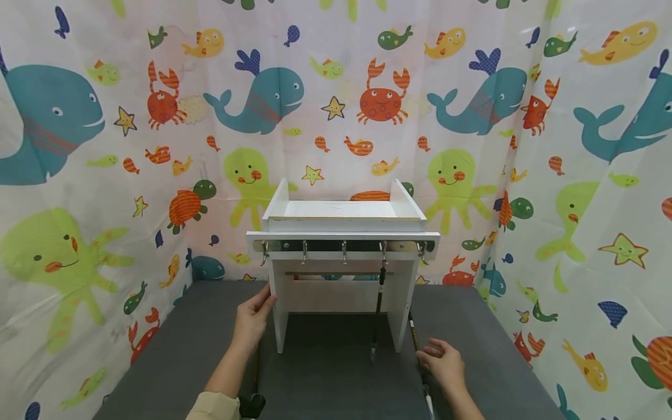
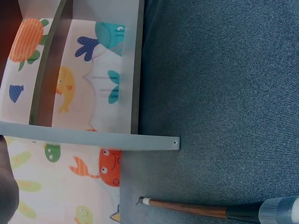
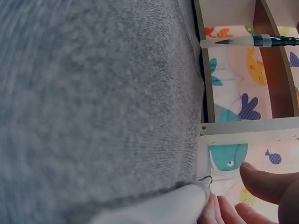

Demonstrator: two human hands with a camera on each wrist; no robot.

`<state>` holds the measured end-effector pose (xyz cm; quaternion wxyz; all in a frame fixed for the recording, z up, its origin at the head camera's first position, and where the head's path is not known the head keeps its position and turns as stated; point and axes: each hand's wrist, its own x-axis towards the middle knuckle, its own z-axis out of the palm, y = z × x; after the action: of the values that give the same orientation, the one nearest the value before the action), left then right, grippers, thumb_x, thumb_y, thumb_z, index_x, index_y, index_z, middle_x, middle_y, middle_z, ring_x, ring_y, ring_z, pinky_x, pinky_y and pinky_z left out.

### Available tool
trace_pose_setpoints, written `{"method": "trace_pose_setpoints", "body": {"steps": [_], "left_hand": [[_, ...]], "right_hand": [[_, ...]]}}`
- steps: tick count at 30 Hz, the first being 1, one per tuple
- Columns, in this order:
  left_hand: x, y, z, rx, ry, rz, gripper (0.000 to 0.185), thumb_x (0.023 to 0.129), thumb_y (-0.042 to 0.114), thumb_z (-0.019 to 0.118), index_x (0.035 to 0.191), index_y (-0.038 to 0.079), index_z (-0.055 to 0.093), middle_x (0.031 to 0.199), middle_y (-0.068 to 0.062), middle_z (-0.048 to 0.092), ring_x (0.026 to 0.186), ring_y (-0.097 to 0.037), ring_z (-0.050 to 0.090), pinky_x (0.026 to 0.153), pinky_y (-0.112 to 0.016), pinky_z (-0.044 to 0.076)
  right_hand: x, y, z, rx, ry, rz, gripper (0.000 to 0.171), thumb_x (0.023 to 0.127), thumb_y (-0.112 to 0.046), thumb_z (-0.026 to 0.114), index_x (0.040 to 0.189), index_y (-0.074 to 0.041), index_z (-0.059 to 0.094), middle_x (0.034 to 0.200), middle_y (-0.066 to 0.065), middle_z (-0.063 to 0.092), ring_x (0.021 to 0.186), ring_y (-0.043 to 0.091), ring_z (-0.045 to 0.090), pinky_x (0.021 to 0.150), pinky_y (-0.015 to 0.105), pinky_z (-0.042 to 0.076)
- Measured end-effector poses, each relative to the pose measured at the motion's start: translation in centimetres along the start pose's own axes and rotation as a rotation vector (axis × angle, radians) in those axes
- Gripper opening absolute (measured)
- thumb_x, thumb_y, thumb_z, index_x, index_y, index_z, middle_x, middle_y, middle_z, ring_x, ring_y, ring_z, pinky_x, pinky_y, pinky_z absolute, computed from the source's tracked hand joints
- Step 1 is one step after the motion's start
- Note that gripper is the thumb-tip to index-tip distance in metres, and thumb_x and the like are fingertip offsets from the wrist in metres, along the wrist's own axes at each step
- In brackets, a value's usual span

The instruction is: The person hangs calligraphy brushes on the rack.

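A white wooden rack (image 1: 341, 224) with a row of metal hooks stands on the grey surface. My left hand (image 1: 254, 312) touches the outer face of its left side panel; the left wrist view catches only an edge of that hand (image 2: 7, 186). From one of the right-hand hooks hangs a dark-handled brush (image 1: 378, 309), tip down. My right hand (image 1: 445, 363) is beside a second brush (image 1: 414, 332) lying right of the rack. In the right wrist view, its thumb (image 3: 266, 182) stands apart from the fingers, near that brush's hanging loop (image 3: 208, 179).
A thick brush (image 2: 187, 207) with a dark ferrule lies left of the rack, partly hidden by my left forearm in the head view. Behind and on both sides hangs a curtain (image 1: 325, 157) printed with sea animals. Grey fabric (image 1: 325, 385) covers the surface.
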<state>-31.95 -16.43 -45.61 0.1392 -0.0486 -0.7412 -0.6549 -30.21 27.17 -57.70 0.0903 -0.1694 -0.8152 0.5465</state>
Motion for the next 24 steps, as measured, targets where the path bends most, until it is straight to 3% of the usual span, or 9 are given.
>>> {"method": "trace_pose_setpoints", "body": {"steps": [7,17,22,24], "left_hand": [[0.3,-0.4,0.1,-0.007,-0.007,-0.008,0.042,0.102,0.012,0.061,0.143,0.006,0.055,0.145,-0.010,0.054,0.137,-0.028,0.050,0.112,-0.044,0.041],[1.7,-3.4,0.1,-0.011,0.019,0.002,0.044,0.100,0.022,0.064,0.143,0.014,0.057,0.146,-0.005,0.056,0.137,-0.023,0.051,0.112,-0.042,0.041],[1.6,-3.5,0.2,-0.009,0.012,0.007,0.045,0.100,0.022,0.063,0.144,0.014,0.056,0.146,-0.004,0.055,0.138,-0.023,0.050,0.113,-0.043,0.041],[1.4,-2.8,0.2,-0.007,0.003,-0.006,0.045,0.101,0.020,0.062,0.145,0.012,0.055,0.147,-0.006,0.054,0.139,-0.026,0.049,0.114,-0.046,0.039]], "right_hand": [[-0.1,0.2,0.0,-0.016,-0.006,0.006,0.058,0.081,-0.002,0.081,0.133,0.010,0.057,0.110,0.028,0.072,0.086,0.031,0.075,0.070,0.038,0.063],[0.2,0.4,-0.1,-0.186,0.021,-0.027,0.056,0.071,-0.008,0.089,0.119,0.010,0.065,0.095,0.019,0.076,0.087,0.034,0.073,0.072,0.044,0.060],[0.2,0.5,-0.1,-0.268,0.029,-0.035,0.057,0.069,-0.011,0.092,0.116,0.010,0.066,0.091,0.018,0.076,0.092,0.039,0.070,0.079,0.050,0.058],[0.2,0.5,-0.1,-0.289,0.029,-0.031,0.056,0.070,-0.013,0.092,0.114,0.010,0.067,0.089,0.016,0.076,0.093,0.039,0.069,0.080,0.051,0.057]]}}
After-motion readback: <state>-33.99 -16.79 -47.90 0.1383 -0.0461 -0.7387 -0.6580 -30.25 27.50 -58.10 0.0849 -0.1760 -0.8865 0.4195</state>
